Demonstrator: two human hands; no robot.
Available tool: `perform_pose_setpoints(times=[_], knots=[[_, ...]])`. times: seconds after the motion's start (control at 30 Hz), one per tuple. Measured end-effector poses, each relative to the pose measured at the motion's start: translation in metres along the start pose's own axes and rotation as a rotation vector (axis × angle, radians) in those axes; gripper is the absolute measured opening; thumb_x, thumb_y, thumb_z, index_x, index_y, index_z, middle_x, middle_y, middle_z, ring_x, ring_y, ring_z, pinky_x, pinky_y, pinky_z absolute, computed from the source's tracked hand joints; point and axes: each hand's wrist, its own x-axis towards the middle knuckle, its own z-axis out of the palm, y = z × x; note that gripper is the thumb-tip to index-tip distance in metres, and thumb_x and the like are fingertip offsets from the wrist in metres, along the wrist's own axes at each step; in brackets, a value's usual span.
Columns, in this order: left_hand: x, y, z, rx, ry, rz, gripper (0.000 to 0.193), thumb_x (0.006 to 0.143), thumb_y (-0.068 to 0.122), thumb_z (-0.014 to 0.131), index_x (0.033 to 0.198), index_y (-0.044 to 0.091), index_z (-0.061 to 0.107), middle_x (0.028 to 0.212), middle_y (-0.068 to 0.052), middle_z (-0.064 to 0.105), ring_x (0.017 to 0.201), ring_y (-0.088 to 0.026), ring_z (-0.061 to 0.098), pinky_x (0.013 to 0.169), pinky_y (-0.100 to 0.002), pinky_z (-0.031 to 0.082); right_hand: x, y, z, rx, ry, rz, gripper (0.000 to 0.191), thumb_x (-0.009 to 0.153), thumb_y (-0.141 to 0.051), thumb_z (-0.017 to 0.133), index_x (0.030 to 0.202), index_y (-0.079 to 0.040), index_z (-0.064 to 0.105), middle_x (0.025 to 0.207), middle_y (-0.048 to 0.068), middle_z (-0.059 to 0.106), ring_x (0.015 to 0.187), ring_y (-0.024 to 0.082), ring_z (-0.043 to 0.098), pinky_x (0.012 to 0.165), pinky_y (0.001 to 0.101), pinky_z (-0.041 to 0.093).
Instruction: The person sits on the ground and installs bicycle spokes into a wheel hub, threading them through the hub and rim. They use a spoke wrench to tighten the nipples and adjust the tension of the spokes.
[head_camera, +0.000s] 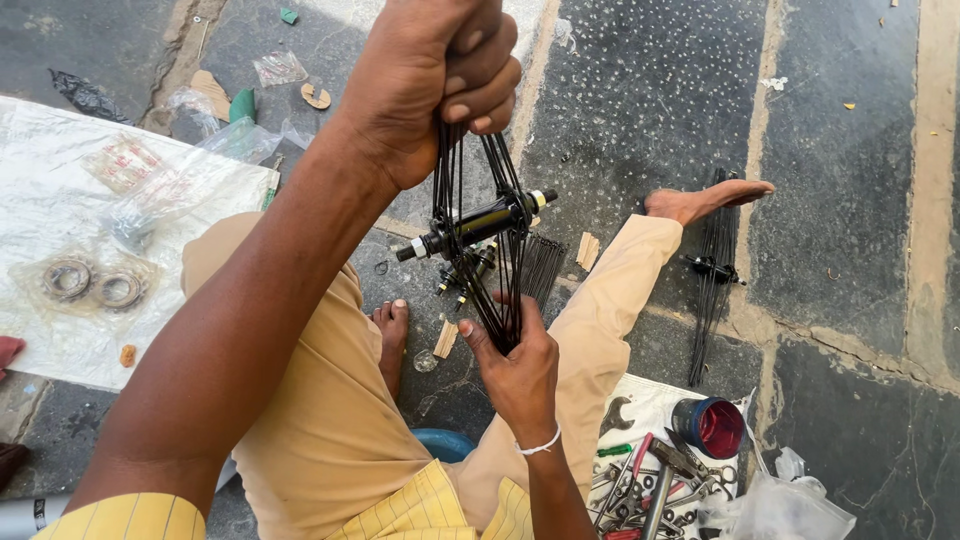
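Note:
My left hand (425, 85) is raised near the top of the view, closed around the upper ends of a bundle of black spokes (447, 170). The spokes run down through a black wheel hub (478, 224) that hangs tilted between my hands. My right hand (515, 365) grips the lower ends of the same spokes below the hub. I sit on a stone floor with my legs in tan trousers spread out under the hub.
A second hub with spokes (715, 268) lies by my right foot (700, 200). More loose spokes (543, 265) rest under the hub. A red-lined tin (712, 426) and several wrenches (650, 480) sit at the lower right. Bearing rings (92, 285) lie on white plastic sheet at left.

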Motion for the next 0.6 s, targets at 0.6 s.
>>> perform_pose_setpoints(times=[0.6], knots=[[-0.003, -0.017, 0.017, 0.108, -0.119, 0.083, 0.051, 0.116, 0.04, 0.059, 0.076, 0.011, 0.043, 0.055, 0.001, 0.039, 0.045, -0.01, 0.041, 0.05, -0.029, 0.04, 0.051, -0.026, 0.014, -0.145, 0.45, -0.389, 0.02, 0.103, -0.013, 0.071, 0.096, 0.002, 0.06, 0.081, 0.013, 0.063, 0.07, 0.023, 0.063, 0.064, 0.0389, 0.051]])
